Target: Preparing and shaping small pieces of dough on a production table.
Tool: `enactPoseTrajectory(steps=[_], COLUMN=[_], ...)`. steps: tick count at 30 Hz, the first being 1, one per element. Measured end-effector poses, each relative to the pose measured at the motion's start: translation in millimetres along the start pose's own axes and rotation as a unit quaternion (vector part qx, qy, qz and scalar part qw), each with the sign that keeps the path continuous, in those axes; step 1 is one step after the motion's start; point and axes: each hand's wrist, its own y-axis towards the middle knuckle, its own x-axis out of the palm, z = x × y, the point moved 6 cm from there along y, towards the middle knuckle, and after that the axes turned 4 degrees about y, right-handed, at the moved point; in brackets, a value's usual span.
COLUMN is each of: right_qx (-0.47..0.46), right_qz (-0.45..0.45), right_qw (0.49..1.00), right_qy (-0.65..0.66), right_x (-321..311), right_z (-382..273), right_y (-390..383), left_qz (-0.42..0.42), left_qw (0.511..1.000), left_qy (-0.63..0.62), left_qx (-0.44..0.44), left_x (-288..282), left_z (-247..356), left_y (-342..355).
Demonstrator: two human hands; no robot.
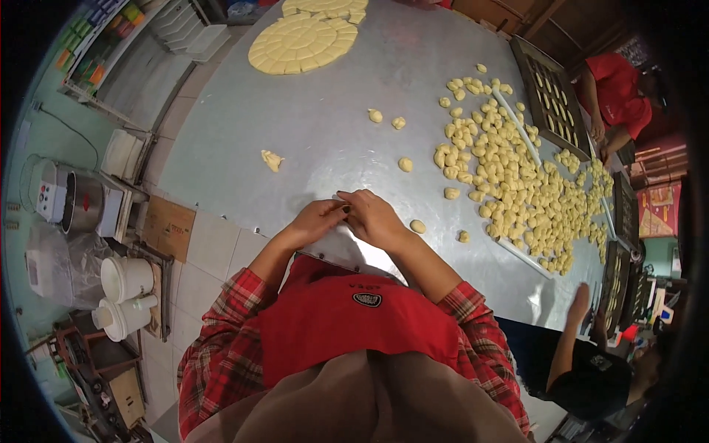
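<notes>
At the near edge of the metal table, my left hand (317, 221) and my right hand (375, 220) meet, fingers bent and fingertips touching. Both look closed; anything between the fingers is too small or hidden to make out. Beyond my left hand lies a torn scrap of yellow dough (272, 160). A dough ball (418, 226) rests just right of my right hand, with another dough ball (405, 164) farther off. A large pile of dough pieces (517, 177) covers the table's right side.
A round of dough cut into pieces (303, 46) lies at the far left of the metal table (244, 125). White rods (521, 125) border the pile. Beside a dark tray (550, 96) works a person in red (620, 92); another person in black (591, 376) reaches in at lower right.
</notes>
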Motion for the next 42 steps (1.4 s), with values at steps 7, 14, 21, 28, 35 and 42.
enactPoseTrajectory(steps=[7, 14, 21, 28, 35, 42], right_qx=[-0.047, 0.036, 0.103, 0.091, 0.065, 0.072], right_qz=[-0.018, -0.058, -0.084, 0.024, 0.028, 0.022], right_qw=[0.993, 0.987, 0.991, 0.977, 0.972, 0.964], right_qy=[-0.105, -0.144, -0.029, -0.193, -0.222, -0.253], right_x=[-11.8, 7.8, 17.2, 12.9, 46.8, 38.2], right_z=[-43.4, -18.3, 0.1, 38.8, 53.2, 33.9], right_y=[0.8, -14.1, -25.3, -85.8, 6.4, -61.9], left_qz=[-0.053, -0.044, -0.05, 0.195, 0.277, 0.271], left_qw=[0.999, 0.995, 0.992, 0.967, 0.904, 0.913], left_qy=[-0.012, 0.072, 0.1, 0.105, 0.202, 0.144], left_qx=[0.0, 0.057, 0.062, 0.124, 0.256, 0.271], left_x=[2.7, 10.5, 6.2, -67.2, -44.9, -56.7], left_z=[10.9, 9.9, -14.9, -40.7, -21.6, -39.6], left_y=[-5.6, -0.2, 2.8, -11.6, 10.9, 14.6])
